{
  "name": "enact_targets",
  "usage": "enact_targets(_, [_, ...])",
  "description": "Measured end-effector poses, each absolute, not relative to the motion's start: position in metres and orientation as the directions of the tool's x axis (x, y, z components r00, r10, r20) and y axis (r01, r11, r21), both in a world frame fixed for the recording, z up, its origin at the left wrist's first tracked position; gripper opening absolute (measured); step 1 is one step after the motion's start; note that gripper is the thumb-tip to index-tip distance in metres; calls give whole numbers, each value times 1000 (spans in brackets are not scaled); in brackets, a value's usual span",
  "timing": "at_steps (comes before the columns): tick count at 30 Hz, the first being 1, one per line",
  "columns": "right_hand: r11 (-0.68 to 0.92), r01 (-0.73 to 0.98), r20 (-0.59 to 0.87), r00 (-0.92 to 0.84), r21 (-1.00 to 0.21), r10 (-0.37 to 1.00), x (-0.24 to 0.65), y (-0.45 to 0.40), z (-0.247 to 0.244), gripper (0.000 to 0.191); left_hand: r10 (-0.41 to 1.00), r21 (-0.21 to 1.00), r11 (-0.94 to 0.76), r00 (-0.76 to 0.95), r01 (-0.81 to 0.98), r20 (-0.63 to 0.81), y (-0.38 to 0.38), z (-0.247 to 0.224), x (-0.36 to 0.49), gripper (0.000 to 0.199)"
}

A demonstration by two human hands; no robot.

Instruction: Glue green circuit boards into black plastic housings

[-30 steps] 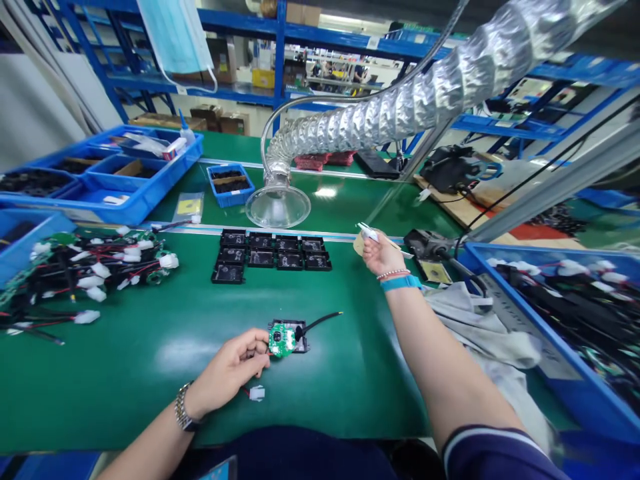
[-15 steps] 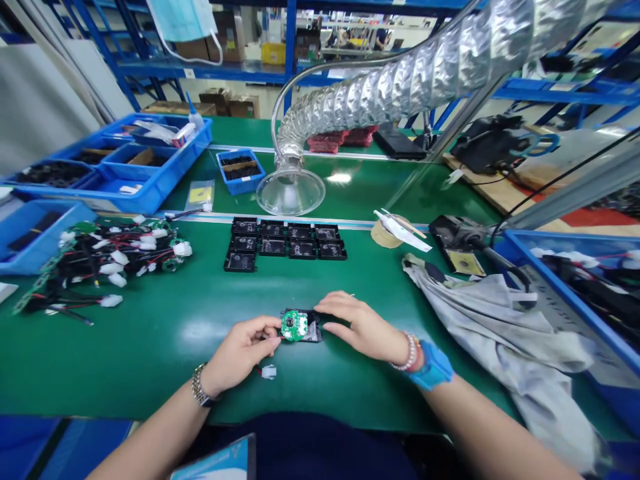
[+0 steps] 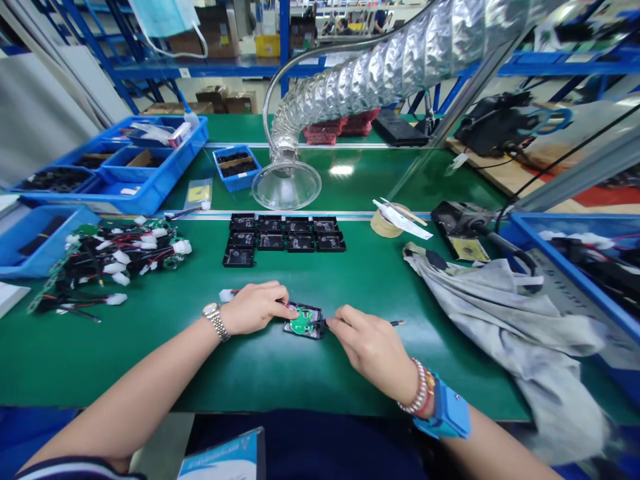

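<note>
Green circuit board (image 3: pixel 301 324) sits within the outline of a black case (image 3: pixel 311 336) on the near part of the green bench (image 3: pixel 210 377), between the hands; whether it is fully seated cannot be told. Left hand (image 3: pixel 256 308): fingers bent, fingertips touching the board at its left edge; pressing or pinching, cannot tell. A white connector (image 3: pixel 227 295) lies just left of this hand. Right hand (image 3: pixel 369 343): thumb and fingers pinch a black cable (image 3: pixel 397 323) just right of the case; its tip shows beyond the knuckles. Farther off, nine black cases (image 3: pixel 273 241) lie close together: two rows of four, one more at near left. Far side: clear hood (image 3: pixel 287 188) on a foil duct. Left: heap of wired boards (image 3: pixel 123 257). Right: tape roll (image 3: pixel 384 225), then grey cloth (image 3: pixel 493 313).
</note>
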State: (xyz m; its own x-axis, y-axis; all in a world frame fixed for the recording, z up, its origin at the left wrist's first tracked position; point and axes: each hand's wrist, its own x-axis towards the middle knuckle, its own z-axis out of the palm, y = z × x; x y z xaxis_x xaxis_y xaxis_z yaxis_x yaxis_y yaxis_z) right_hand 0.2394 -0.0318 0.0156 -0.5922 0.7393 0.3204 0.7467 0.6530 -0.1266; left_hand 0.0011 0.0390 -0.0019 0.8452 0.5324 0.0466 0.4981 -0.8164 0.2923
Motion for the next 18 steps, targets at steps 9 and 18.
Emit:
enact_targets(9, [596, 801, 235, -569, -61, 788, 228, -42, 4, 16, 444, 109, -881, 885, 460, -143, 47, 18, 21, 28])
enact_targets(18, [583, 805, 204, -556, -110, 806, 234, -39, -3, 13, 488, 115, -861, 868, 496, -93, 14, 9, 14, 39])
